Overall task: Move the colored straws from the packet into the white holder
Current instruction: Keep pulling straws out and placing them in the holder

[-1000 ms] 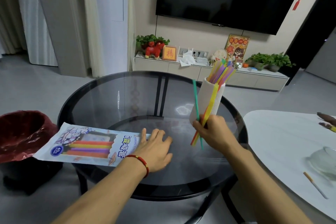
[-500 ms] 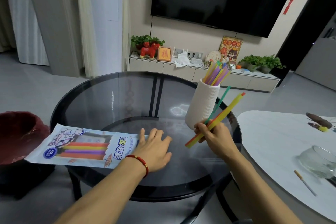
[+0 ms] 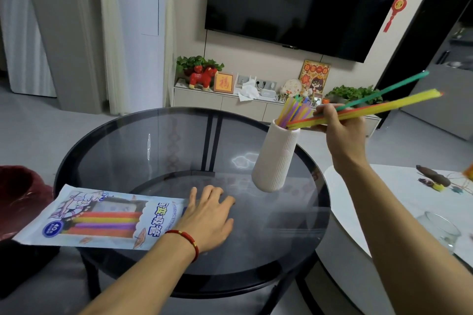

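A white ribbed holder (image 3: 276, 158) stands on the round dark glass table (image 3: 158, 151), with several colored straws (image 3: 294, 110) sticking out of its mouth. My right hand (image 3: 340, 125) is raised to the right of the holder's rim and grips a small bunch of straws (image 3: 378, 105), yellow, orange and green, nearly level, their left ends at the holder's mouth. The straw packet (image 3: 102, 217) lies flat at the table's left front edge, with straws still showing through its window. My left hand (image 3: 207, 215) rests flat, fingers spread, on the packet's right end.
A dark red bin (image 3: 18, 194) stands on the floor left of the table. A white table (image 3: 399, 202) to the right carries a glass bowl (image 3: 437, 230) and small items. A low TV cabinet (image 3: 230, 102) with plants runs along the far wall.
My right hand has lifted the bunch of straws from beside the holder's base up to its rim and tipped them nearly level. My left hand has stayed on the packet.
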`<state>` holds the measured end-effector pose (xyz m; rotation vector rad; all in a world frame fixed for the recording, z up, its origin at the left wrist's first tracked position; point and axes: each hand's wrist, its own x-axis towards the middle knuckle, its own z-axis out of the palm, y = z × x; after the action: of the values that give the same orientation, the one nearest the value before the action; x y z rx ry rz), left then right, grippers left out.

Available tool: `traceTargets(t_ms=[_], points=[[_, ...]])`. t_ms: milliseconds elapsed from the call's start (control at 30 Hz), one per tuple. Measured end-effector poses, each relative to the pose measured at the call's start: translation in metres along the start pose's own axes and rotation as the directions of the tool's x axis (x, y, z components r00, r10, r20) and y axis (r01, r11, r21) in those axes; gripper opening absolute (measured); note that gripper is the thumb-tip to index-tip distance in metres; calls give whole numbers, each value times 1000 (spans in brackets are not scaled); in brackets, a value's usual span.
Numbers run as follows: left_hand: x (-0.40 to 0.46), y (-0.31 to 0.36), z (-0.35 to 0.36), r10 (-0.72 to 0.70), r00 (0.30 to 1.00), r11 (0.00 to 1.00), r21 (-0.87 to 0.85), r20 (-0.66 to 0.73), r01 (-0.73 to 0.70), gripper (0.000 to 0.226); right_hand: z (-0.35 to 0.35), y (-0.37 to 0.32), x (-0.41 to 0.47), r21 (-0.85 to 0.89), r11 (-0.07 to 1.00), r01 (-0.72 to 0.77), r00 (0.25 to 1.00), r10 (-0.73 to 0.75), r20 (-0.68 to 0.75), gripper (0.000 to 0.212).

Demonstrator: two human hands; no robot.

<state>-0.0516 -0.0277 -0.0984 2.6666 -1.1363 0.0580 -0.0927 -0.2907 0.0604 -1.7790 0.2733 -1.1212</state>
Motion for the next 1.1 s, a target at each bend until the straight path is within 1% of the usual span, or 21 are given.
traceTargets(t_ms=[100,200,267,367,433,467,600,633,700,733,800,867,933,1000,1067,1100], points=[[0,0,0,8,1000,1000,-3,-4,-8,43,8,0,16,-166,986,11,998,-1,60,23],[1,-1,1,7,1000,1000,0,-10,-7,44,16,-5,29,-356,934,18,994,21,105,28],[1,-1,1,6,1000,1000,0,-6,-6,45,21,-9,35,-432,902,19,989,46,141,28],[2,-2,2,5,1000,1000,-7,-2,-5,45,30,-17,39,-543,837,68,974,63,218,29],[2,-3,3,2,1000,1000,-16,-2,-2,44,34,-21,41,-565,822,67,966,89,245,31],[2,-3,3,-1,1000,1000,-17,0,1,44,35,-23,42,-558,828,54,967,96,236,32],[2,-3,3,-2,1000,1000,-21,2,2,45,37,-33,46,-475,879,38,991,27,130,36],[1,-3,3,-1,1000,1000,-22,3,1,45,37,-35,47,-462,886,34,995,12,96,42],[1,-4,2,0,1000,1000,-18,8,0,46,38,-36,47,-438,899,23,999,-6,40,65],[1,-4,1,0,1000,1000,-16,12,0,46,38,-36,46,-425,903,54,998,-42,36,75],[1,-5,0,0,1000,1000,-15,13,0,46,39,-33,42,-445,880,165,986,-147,76,90],[-1,-6,-2,-1,1000,1000,-13,7,1,46,41,-28,39,-499,829,254,967,-217,132,97],[-2,-7,-3,-5,1000,1000,-13,9,5,46,43,-27,39,-526,797,298,954,-260,146,98],[-3,-8,-4,-7,1000,1000,-15,16,8,46,44,-30,43,-536,786,309,950,-279,139,96],[-5,-9,-5,-8,1000,1000,-11,22,8,46,43,-34,50,-556,775,301,954,-255,161,89],[-5,-10,-6,-8,1000,1000,-7,21,8,46,43,-35,53,-573,768,286,958,-225,177,83]])
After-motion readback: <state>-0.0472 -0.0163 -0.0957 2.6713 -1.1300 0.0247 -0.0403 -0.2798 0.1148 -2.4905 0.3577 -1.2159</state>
